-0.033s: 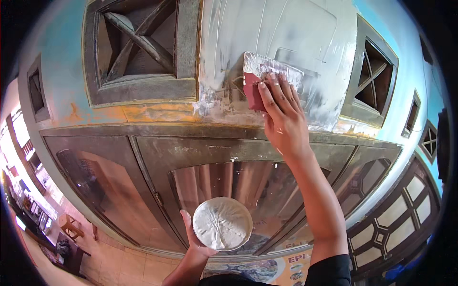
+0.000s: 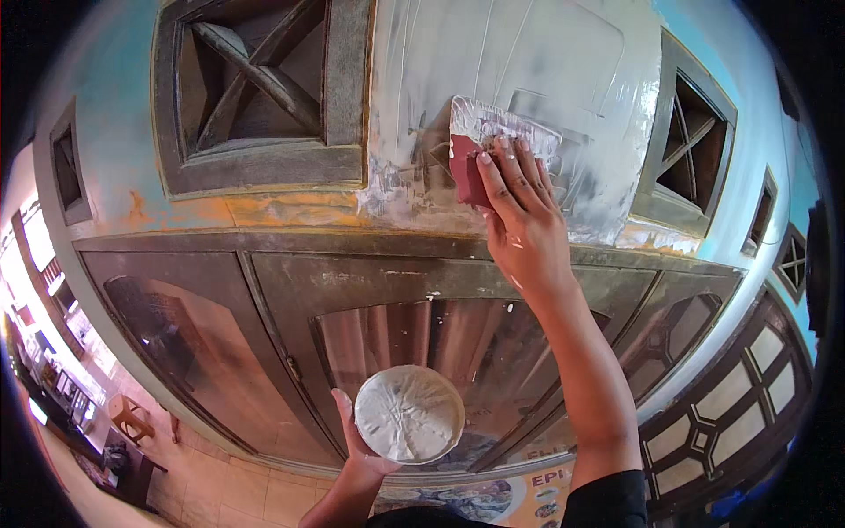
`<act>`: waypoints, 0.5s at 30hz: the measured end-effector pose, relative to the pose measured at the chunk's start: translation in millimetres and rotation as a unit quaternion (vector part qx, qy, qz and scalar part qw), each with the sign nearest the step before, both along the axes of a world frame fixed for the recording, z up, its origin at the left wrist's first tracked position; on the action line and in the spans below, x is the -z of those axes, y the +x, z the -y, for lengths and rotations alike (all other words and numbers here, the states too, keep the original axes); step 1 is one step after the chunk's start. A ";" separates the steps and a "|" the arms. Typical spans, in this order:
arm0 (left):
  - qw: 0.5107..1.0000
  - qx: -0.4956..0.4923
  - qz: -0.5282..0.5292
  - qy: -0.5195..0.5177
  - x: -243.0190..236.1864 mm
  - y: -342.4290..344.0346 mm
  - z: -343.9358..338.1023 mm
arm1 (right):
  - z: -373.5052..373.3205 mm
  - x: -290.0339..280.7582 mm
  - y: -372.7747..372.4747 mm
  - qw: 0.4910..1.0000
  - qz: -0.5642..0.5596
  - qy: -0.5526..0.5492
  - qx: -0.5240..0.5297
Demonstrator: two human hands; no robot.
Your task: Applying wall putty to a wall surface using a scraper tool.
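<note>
A red flexible spreader (image 2: 466, 172), its upper edge coated in white paste, is pressed to the smeared white patch of wall (image 2: 502, 48) between two dark window vents. My right hand (image 2: 528, 220) grips it, fingers laid over its face, with flecks of paste on the skin. Low in the middle, my left hand (image 2: 361, 444) holds a round tub (image 2: 409, 414) full of creased white paste, thumb along its side; its other fingers are hidden.
Dark wood-framed glass panels (image 2: 290, 277) run below the patch. Framed cross vents (image 2: 260, 75) flank it on light blue wall with orange streaks. At lower left stand a small stool (image 2: 132, 415) and dark furniture on a tiled floor (image 2: 224, 493). A patterned dark door (image 2: 722, 414) is at right.
</note>
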State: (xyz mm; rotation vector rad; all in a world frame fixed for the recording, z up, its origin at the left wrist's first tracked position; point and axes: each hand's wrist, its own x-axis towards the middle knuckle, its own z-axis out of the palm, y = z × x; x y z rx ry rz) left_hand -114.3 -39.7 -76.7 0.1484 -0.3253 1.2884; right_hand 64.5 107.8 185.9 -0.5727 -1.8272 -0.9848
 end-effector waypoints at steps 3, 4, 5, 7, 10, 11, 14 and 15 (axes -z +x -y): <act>0.978 -0.100 -0.160 -0.088 -8.7 0.1 2.3 | -0.7 7.4 -1.3 0.999 -0.002 -0.042 0.012; 0.978 -0.100 -0.160 -0.089 -10.2 -0.6 1.8 | -2.2 10.2 -2.1 0.999 -0.003 -0.043 0.012; 0.979 -0.101 -0.156 -0.086 -11.9 -1.1 1.3 | -3.9 14.0 -2.2 0.999 0.003 -0.050 0.000; 0.979 -0.102 -0.152 -0.085 -12.8 -2.0 -1.0 | -0.7 16.5 -4.1 0.998 0.002 -0.064 0.002; 0.984 -0.090 -0.137 -0.076 -7.7 -2.9 -6.6 | 2.6 14.6 -5.2 0.997 0.001 -0.072 -0.003; 0.982 -0.094 -0.146 -0.067 -3.0 -2.7 -9.2 | 2.8 16.1 -5.2 0.997 0.000 -0.072 -0.001; 0.983 -0.096 -0.147 -0.046 5.6 -2.3 -12.4 | -1.6 25.5 -4.5 0.998 0.005 -0.062 -0.004; 0.985 -0.094 -0.137 -0.034 7.3 -2.5 -12.9 | -3.2 28.5 -4.1 0.998 0.008 -0.059 0.002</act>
